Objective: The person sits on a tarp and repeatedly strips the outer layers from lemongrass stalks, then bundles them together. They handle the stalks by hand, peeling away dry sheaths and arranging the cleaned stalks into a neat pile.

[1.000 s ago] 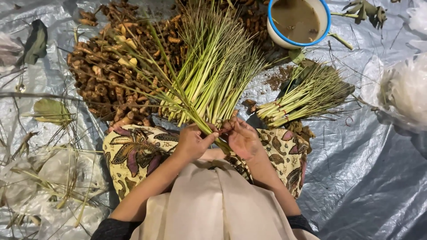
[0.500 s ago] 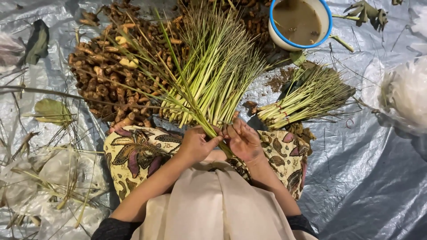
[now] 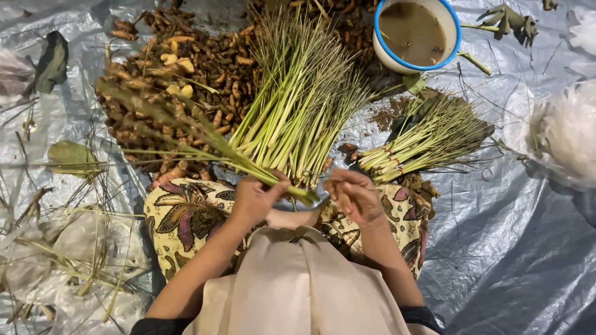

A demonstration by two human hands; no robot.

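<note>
A: Entry, head view. The left hand (image 3: 256, 200) is closed around a small bunch of long green lemongrass stalks (image 3: 205, 139). It holds them near the pale cut ends, and the leafy tops slant up and to the left over the heap of brown knobbly roots (image 3: 186, 80). The right hand (image 3: 355, 197) sits just beside the cut ends with its fingers curled. I cannot tell whether it pinches a stalk or a tie, or is simply bent.

B: Where is the bunch relative to the person?

A: It is above the lap, over the patterned brown-and-cream cloth (image 3: 186, 217), and it is lifted rather than resting.

B: Technique note?

A: My judgement: keep the butt ends level in the left grip and hold close to those ends so the stalks don't fan apart. The right hand should work at the same spot instead of further up the stems.

B: Counts?

A: One bunch is in hand. One large loose fan of pale green lemongrass (image 3: 304, 105) lies ahead. One tied sheaf of lemongrass with red bands (image 3: 422, 139) lies to the right. There is one white bowl with a blue rim holding murky brown liquid (image 3: 417, 34). One root heap. I could not count the individual stalks. Everything sits on a grey plastic sheet (image 3: 515, 248).
</note>
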